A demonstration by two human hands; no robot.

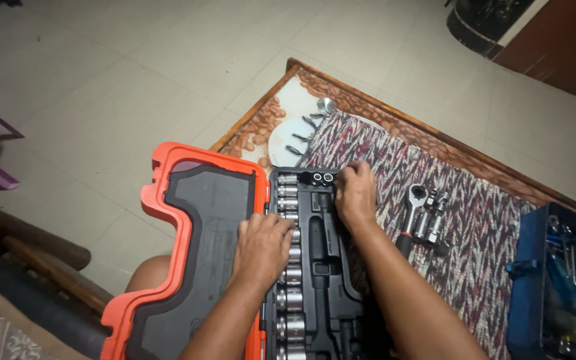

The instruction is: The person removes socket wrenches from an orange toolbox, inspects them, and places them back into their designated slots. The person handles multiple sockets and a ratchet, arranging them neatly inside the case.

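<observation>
Currently the socket case [315,267] lies open on the counter [395,123], and all places below are given relative to it. Its orange lid [188,247] is folded out to the left, with a dark grey moulded liner inside and an orange rim all round. The black tray half holds a column of shiny sockets [289,293] along its left edge, running from the far end toward the near end.

Left hand [261,247]: rests palm down across the hinge line, fingers curled over the middle of the socket column and touching it. Whether the grip is closed on one socket cannot be told; the fingertips hide it.

Right hand [356,195]: at the far right corner of the case, fingers bent down onto the tray edge just beside two small black sockets [323,177]. Its grip is likewise hidden under the knuckles; cannot tell whether it holds anything.

Right of the case, on a patterned woven cloth [475,220], lie a ratchet handle [413,203] and a few loose silver pieces [435,217], just beside each other. Well to the right stands a blue toolbox [525,280], open, with mixed tools inside. Beyond the far end of the case sits a white plate [281,140] and a small round metal piece [326,105].
</observation>
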